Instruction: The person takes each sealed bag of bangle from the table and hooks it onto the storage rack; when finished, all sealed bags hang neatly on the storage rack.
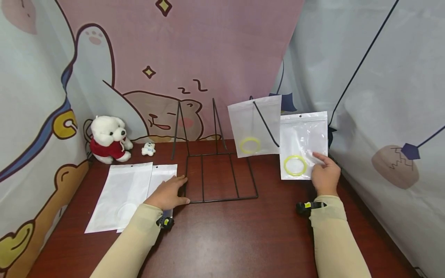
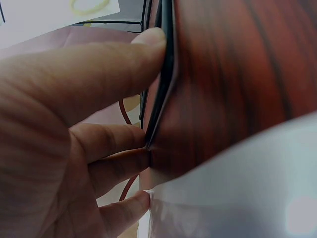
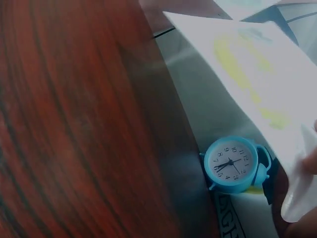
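Note:
My right hand (image 1: 326,175) pinches the lower right edge of a white zip bag (image 1: 304,135), held upright; a yellow ring (image 1: 295,165) shows inside. In the right wrist view the bag (image 3: 267,74) tilts, and only a little of the hand shows at the edge. A similar bag (image 1: 255,127) with a yellow ring hangs on the right prong of a black wire rack (image 1: 229,199). My left hand (image 1: 168,193) holds the rack's front left corner, its thumb (image 2: 148,44) on the wire and its fingers (image 2: 111,141) touching farther along.
Two flat white bags (image 1: 121,193) overlap on the table (image 1: 222,239) under and beside the left forearm. Behind them sit a white plush bear (image 1: 109,139) in red and a small white figurine (image 1: 148,149). A blue alarm clock (image 3: 231,164) stands near the right-hand bag.

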The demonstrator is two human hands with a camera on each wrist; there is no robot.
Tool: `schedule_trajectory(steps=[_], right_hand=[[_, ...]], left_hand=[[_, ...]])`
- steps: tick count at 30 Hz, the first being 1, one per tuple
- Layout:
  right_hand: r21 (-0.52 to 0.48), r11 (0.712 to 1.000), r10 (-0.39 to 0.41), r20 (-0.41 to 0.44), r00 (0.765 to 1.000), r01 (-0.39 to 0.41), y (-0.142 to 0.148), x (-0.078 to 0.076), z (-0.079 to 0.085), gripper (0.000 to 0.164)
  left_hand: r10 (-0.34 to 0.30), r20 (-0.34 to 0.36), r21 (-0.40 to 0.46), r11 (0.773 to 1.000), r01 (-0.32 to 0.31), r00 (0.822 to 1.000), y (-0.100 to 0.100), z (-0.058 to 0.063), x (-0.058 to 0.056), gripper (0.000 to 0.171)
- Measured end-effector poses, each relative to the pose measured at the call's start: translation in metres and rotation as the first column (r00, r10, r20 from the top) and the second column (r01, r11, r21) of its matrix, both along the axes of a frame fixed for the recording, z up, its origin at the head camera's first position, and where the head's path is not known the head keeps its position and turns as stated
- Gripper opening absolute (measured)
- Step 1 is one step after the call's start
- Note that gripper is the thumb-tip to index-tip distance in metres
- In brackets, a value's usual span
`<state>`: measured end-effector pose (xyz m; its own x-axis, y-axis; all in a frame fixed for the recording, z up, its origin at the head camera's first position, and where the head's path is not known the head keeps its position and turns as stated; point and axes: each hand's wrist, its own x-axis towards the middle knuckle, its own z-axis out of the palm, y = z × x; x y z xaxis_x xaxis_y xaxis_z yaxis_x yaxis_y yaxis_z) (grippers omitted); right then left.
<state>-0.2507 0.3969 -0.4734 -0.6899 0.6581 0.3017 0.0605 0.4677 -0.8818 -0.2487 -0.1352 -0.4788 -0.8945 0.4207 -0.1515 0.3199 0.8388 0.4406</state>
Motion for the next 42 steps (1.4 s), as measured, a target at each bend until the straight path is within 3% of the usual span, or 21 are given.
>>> schedule_trajectory(steps=[6,10,15,19,24,28,32,37,40,42], right_hand=[[-0.147,0.988,-0.078,-0.182,0.980,0.051,0.000,0.000,0.004,0.051],[-0.284,0.959,-0.091,-0.265,0.960,0.012,-0.001,-0.001,0.007,0.050],[-0.477,0.874,-0.086,-0.348,0.933,-0.097,-0.001,-0.004,0.011,0.050],[-0.557,0.809,-0.064,-0.404,0.913,-0.190,-0.002,-0.004,0.014,0.050],[-0.601,0.725,0.014,-0.477,0.879,-0.337,-0.006,0.000,0.019,0.049],[-0.589,0.677,0.094,-0.526,0.846,-0.442,-0.008,0.003,0.021,0.049],[-0.570,0.694,0.156,-0.477,0.865,-0.440,-0.010,0.005,0.023,0.049],[-0.500,0.768,0.244,-0.351,0.904,-0.401,-0.013,0.006,0.023,0.047],[-0.433,0.807,0.296,-0.294,0.909,-0.402,-0.016,0.007,0.024,0.044],[-0.399,0.818,0.325,-0.274,0.905,-0.414,-0.018,0.008,0.025,0.041]], left_hand=[[0.001,-0.005,0.000,1.000,-0.001,1.000,0.000,-0.001,0.000,0.084],[-0.001,-0.010,0.001,1.000,0.001,1.000,0.000,-0.001,-0.001,0.084],[-0.002,-0.011,-0.001,1.000,0.002,1.000,0.000,-0.003,-0.001,0.084],[-0.002,-0.009,0.000,1.000,0.002,1.000,0.000,-0.003,-0.001,0.084],[0.002,-0.004,0.002,1.000,-0.002,1.000,0.000,-0.002,-0.001,0.085],[0.001,-0.001,0.000,1.000,-0.001,1.000,0.001,-0.001,0.000,0.085],[-0.002,-0.004,0.005,1.000,0.002,1.000,0.001,0.000,0.000,0.084],[-0.002,-0.008,0.006,1.000,0.002,1.000,0.000,0.000,0.000,0.084],[-0.001,-0.010,0.003,1.000,0.001,1.000,0.001,0.000,0.000,0.084],[0.001,-0.008,0.006,1.000,-0.001,1.000,0.001,0.000,0.000,0.084]])
